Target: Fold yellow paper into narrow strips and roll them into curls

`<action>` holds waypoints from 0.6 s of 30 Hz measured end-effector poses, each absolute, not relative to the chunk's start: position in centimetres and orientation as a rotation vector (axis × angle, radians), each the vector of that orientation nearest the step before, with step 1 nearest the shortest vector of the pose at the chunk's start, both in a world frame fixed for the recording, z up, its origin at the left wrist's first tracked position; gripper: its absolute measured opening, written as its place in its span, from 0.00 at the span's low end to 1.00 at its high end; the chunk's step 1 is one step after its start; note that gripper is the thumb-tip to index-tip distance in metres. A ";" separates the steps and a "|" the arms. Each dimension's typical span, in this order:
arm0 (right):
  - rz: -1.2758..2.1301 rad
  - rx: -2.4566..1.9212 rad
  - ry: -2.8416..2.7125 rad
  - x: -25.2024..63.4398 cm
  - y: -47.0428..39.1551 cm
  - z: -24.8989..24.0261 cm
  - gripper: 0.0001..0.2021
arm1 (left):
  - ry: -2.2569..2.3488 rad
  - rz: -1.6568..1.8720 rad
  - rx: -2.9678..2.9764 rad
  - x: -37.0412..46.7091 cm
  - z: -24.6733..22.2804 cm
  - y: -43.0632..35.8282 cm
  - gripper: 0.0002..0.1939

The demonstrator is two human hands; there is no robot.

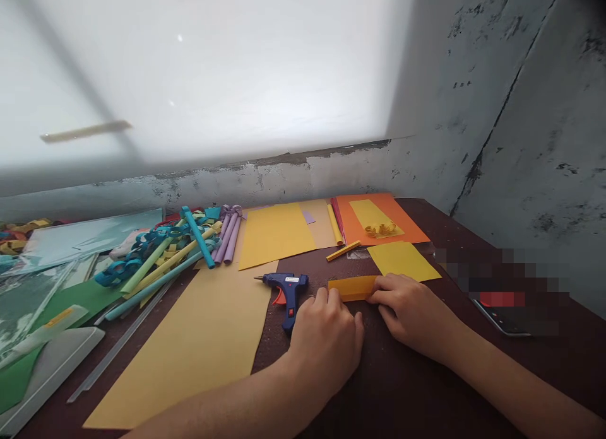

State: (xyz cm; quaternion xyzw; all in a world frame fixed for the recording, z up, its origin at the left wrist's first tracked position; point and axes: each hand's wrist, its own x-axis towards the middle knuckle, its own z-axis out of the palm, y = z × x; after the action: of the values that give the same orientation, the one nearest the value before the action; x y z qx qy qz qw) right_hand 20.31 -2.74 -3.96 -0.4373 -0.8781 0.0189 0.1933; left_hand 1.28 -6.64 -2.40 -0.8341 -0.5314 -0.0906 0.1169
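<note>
A: Nearest stuff?
B: Left hand (pixel 326 341), fingers bent, fingertips at the left end of the strip (pixel 351 288). Can't tell if it's gripping. Tan sheet (pixel 199 344) lies left of it on the table (pixel 388 395).
A: Right hand (pixel 411 308)?
B: Grasping the strip's right end. Strip is yellow-orange, creased lengthwise, between both hands.
A: Either side?
B: Glue gun (pixel 290 292) just left of the strip, nozzle left, over the tan sheet's edge. Phone (pixel 506 319) well to the right, partly pixelated.
A: Farther?
B: Yellow square (pixel 404 261) beyond the right hand, narrow folded piece (pixel 343 250) left of it.
A: Far side?
B: Teal tube (pixel 197 237) and purple tubes (pixel 228 237) left, yellow sheet (pixel 274 236) mid, orange sheet (pixel 411 219) right.
</note>
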 end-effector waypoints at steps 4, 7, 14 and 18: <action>0.115 -1.223 -2.445 20.3 -2.6 -3.9 0.14 | -1.578 -0.267 -2.406 1.2 -2.3 -6.6 0.20; 0.156 -1.218 -2.426 20.5 -2.4 -4.1 0.15 | -1.544 -0.260 -2.395 1.1 -2.5 -6.5 0.18; 0.197 -1.198 -2.413 20.8 -2.1 -4.4 0.15 | -1.532 -0.249 -2.365 0.8 -3.3 -5.9 0.15; 0.232 -1.194 -2.398 20.8 -2.0 -4.4 0.15 | -1.454 -0.344 -2.300 0.7 -3.2 -5.7 0.15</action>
State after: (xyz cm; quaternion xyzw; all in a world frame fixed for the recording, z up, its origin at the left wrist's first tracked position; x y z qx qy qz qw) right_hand 20.85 -2.03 -4.40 -0.4328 -0.8690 0.0841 0.2244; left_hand 0.65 -5.73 -3.15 -0.8219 -0.5197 -0.1231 0.1979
